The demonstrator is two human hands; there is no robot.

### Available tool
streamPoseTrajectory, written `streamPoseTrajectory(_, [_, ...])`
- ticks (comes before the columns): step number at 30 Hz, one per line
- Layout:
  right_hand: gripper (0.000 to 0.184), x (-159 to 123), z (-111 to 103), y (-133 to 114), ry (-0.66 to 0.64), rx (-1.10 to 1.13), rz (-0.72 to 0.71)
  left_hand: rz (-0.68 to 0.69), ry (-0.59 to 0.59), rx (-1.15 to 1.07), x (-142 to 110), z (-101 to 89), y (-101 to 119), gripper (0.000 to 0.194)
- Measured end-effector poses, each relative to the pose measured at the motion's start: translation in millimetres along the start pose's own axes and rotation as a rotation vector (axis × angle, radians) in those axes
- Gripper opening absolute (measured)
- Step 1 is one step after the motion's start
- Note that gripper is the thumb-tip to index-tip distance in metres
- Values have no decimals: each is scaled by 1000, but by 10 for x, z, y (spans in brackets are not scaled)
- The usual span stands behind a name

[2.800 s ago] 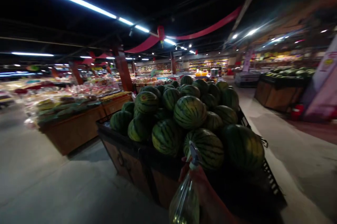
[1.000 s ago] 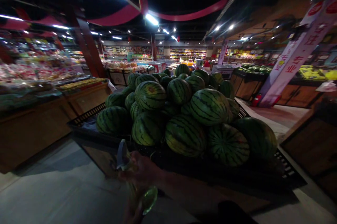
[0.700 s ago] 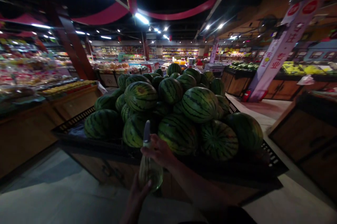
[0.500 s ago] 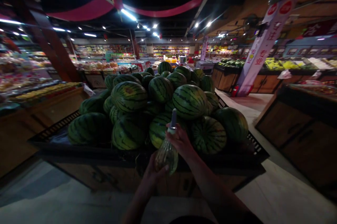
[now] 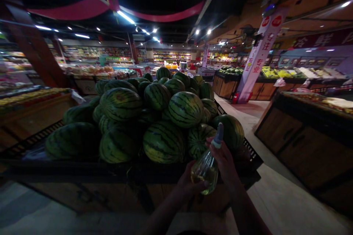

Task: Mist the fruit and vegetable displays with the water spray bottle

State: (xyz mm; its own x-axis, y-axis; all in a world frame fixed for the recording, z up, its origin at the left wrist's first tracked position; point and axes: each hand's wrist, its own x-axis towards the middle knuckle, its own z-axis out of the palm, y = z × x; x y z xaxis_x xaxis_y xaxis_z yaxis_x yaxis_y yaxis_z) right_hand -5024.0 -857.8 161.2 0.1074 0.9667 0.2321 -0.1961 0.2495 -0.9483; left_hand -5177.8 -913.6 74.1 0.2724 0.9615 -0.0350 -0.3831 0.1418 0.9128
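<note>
A clear, ribbed bottle (image 5: 205,171) with pale yellowish contents and a grey, tapered top is held tilted in front of the melons, its top towards the upper right. My left hand (image 5: 189,183) is wrapped round the wide lower part. Higher up, my right hand (image 5: 223,156) grips the neck just under the top, its fingers partly hidden behind the bottle. Just beyond my hands is a heap of striped green watermelons (image 5: 164,142). One watermelon (image 5: 228,130) lies right behind the bottle's top.
The watermelons rest in a black-edged display stand (image 5: 82,170) with wooden doors below. To the right stands another wooden counter (image 5: 298,139), across a strip of pale floor (image 5: 278,180). A white pillar (image 5: 259,54) with red lettering rises behind. Produce stands (image 5: 33,106) line the left side.
The view has turned, so the watermelons appear further left. My hands and the bottle have moved right in the picture, and the bottle's top leans further right. Both hands keep their grip.
</note>
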Motion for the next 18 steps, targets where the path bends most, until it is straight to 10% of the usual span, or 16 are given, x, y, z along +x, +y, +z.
streamPoseTrajectory(7, [49, 313, 347, 137, -105, 77, -20, 79, 152, 0, 29, -124, 193, 92])
streamPoseTrajectory(18, [62, 318, 2005, 49, -537, 100, -30, 227, 555, 43, -562, -846, 953, 96])
